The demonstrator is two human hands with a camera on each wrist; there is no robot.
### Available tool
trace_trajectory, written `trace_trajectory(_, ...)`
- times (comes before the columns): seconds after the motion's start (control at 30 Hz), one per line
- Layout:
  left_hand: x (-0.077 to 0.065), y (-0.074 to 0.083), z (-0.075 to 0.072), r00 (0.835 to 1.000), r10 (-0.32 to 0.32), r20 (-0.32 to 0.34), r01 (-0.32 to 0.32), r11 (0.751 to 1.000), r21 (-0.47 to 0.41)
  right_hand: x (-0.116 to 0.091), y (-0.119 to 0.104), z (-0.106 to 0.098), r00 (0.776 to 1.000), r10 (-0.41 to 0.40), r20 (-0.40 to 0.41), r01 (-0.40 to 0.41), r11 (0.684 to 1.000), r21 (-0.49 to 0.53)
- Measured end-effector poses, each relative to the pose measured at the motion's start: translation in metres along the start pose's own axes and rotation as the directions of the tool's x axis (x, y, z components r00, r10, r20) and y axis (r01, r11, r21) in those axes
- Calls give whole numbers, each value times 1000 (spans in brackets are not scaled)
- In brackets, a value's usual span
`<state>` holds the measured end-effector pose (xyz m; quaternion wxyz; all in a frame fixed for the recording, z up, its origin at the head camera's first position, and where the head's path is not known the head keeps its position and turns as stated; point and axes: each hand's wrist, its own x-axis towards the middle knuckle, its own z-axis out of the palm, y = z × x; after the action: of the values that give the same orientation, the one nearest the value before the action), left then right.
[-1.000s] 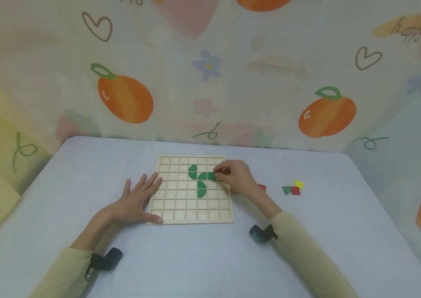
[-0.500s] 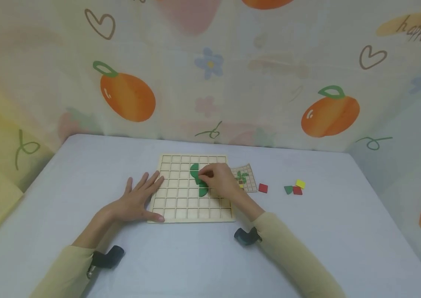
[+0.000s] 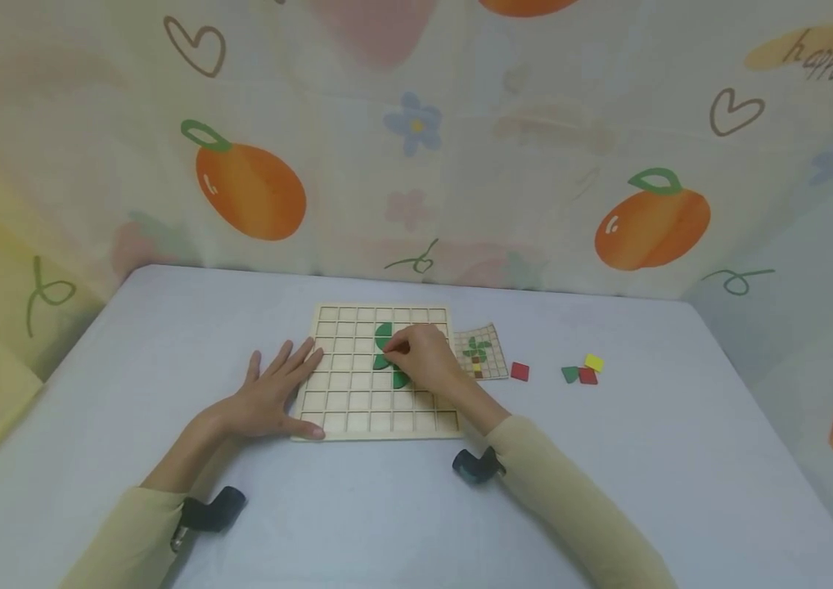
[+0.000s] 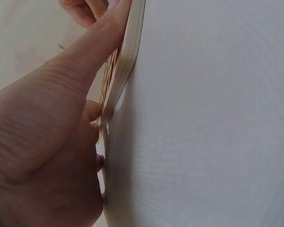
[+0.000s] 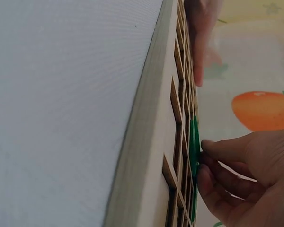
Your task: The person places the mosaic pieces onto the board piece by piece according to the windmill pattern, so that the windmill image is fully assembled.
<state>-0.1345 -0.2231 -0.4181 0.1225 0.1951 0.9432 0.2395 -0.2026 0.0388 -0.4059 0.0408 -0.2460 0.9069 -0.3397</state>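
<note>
Head view: the left hand (image 3: pixel 269 401) lay with its fingers spread over the left edge of the grid board (image 3: pixel 380 437) on the table (image 3: pixel 357 515), thumb by the near-left corner. The right hand (image 3: pixel 427 357) had its fingers curled, pinching a green piece (image 3: pixel 380 361) at a cell about the middle of the board, beside other green pieces (image 3: pixel 383 330). Whether it sat level could not be told. A patterned card (image 3: pixel 493 366) lay just right of the board.

Assessment: light, steady pressure from the left hand was called for, lest the board slide. The piece's edges needed squaring to the cell walls, its turn checking against the card. A level press, then a straight lift of the fingers, appeared least likely to disturb neighbouring pieces.
</note>
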Motion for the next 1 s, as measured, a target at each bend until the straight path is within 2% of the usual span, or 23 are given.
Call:
trace_trajectory(0.23, 0, 0, 0, 1000, 8, -3, -8, 1000, -6, 2, 4, -3, 997, 6, 73, -6, 1000, 4)
trace_trajectory(0.37, -1, 0, 0, 1000, 8, -1, -8, 1000, -14, 3, 4, -6, 994, -22, 109, 22, 1000, -4)
trace_trajectory(0.6, -1, 0, 0, 1000, 8, 0, -8, 1000, -17, 6, 2, -6, 990, -74, 122, 78, 997, -27)
trace_trajectory(1.0, 0, 1, 0, 1000, 1, 1, -1, 1000, -6, 5, 0, -14, 987, -84, 135, 92, 995, -51)
